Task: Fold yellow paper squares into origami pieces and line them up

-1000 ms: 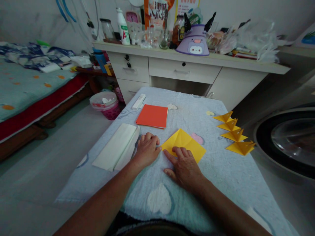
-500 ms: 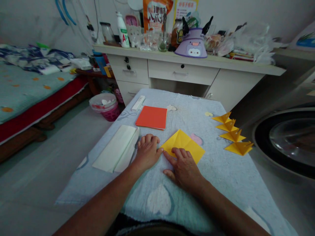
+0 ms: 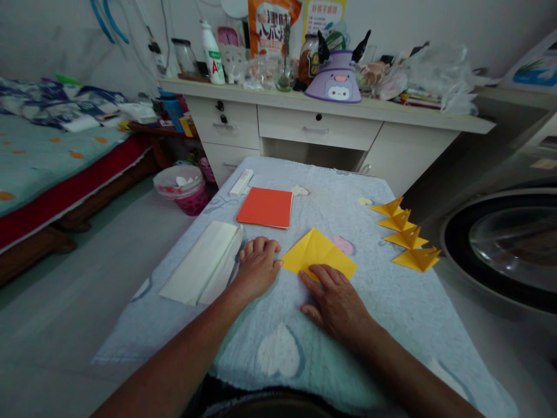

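I find the yellow paper [image 3: 317, 248] flat on the counter [image 3: 335, 194], left grip [image 3: 257, 268] half-curled beside its nine-o'clock corner, right grip [image 3: 336, 295] spread and resting on its six-o'clock edge; neither clasps anything. I judge even pressure there, corner steadied, creases best.

Legible text, head view. White bottle [image 3: 212, 57]: large red "A" on the front; the mark beside it is cut off by the curve. Green band above it: white characters, too small to read. Orange bag [image 3: 273, 29]: large characters in two rows; "味" legible in upper row, "八爪" in lower, remainder uncertain. Yellow-edged poster [image 3: 322, 16]: red heading begins "好孩子"; rest of heading unclear, smaller red lines below unreadable. Dark jar [image 3: 306, 61]: label print illegible.
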`<state>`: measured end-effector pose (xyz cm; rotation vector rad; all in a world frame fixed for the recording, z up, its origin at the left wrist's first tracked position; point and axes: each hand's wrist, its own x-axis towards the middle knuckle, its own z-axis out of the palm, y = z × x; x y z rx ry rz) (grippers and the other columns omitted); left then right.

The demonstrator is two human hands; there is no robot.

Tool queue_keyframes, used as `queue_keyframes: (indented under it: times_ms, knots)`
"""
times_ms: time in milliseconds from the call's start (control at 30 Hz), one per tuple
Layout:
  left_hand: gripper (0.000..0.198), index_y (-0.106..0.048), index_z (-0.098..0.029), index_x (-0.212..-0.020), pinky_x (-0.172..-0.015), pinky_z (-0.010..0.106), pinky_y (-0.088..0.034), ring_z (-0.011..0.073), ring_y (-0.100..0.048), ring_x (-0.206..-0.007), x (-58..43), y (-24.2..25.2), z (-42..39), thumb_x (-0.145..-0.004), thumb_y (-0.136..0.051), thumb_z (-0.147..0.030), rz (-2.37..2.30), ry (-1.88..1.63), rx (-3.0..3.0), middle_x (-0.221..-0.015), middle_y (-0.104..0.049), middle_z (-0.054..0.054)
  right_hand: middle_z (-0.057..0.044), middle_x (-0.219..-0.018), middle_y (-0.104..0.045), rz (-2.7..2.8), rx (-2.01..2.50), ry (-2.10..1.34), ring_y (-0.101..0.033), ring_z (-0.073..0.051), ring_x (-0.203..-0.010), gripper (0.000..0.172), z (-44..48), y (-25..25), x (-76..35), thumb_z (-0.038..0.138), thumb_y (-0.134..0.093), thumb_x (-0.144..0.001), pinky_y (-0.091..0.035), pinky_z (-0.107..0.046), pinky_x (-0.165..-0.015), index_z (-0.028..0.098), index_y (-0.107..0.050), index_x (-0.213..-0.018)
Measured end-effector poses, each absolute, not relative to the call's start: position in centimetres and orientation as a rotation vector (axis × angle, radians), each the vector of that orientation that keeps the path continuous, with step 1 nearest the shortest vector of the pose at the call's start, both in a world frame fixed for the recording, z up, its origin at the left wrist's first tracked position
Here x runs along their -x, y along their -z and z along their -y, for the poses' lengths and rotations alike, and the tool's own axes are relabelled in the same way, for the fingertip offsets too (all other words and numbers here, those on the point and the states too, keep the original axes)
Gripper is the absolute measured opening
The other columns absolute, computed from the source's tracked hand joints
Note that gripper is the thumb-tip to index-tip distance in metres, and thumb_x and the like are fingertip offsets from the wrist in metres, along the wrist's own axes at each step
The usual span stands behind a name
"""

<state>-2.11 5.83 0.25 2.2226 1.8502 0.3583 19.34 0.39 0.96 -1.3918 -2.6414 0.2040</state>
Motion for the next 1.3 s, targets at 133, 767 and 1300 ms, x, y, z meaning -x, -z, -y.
queue_keyframes:
  times_ms: [133,767,1300]
  knots:
    - [0.023,-0.056,-0.024,-0.107,-0.089,0.042,-0.036,0.0277,-0.042,-0.110,2.0,-0.1,-5.7,-0.084,-0.056,-0.021,-1.794,-0.499,-2.312,-0.120,-0.049,0.007,-0.016,-0.134,-0.052,2.646,1.381,-0.176,-0.043,-0.033,-0.124,0.064,-0.2,-0.7,-19.6,0.059,-0.048,-0.090,-0.037,-0.049,-0.103,0.018,-0.049,-0.139]
    - [0.030,-0.055,-0.019,-0.122,-0.096,0.037,-0.046,0.0224,-0.054,-0.109,1.0,0.4,-2.6,-0.095,-0.044,-0.014,-1.136,-0.299,-2.748,-0.118,-0.062,0.007,-0.018,-0.139,-0.050,2.697,1.413,-0.117,-0.042,-0.034,-0.130,0.066,0.2,-0.5,-20.9,0.058,-0.050,-0.089,-0.038,-0.050,-0.106,0.017,-0.047,-0.141]
    - [0.049,-0.045,-0.032,-0.137,-0.092,0.038,-0.046,0.0255,-0.045,-0.113,0.9,0.3,-2.6,-0.093,-0.043,-0.010,-1.165,-0.113,-2.786,-0.122,-0.054,0.007,-0.016,-0.141,-0.049,2.693,1.482,0.017,-0.044,-0.034,-0.129,0.063,2.3,-0.5,-24.7,0.058,-0.055,-0.087,-0.041,-0.051,-0.102,0.023,-0.049,-0.139]
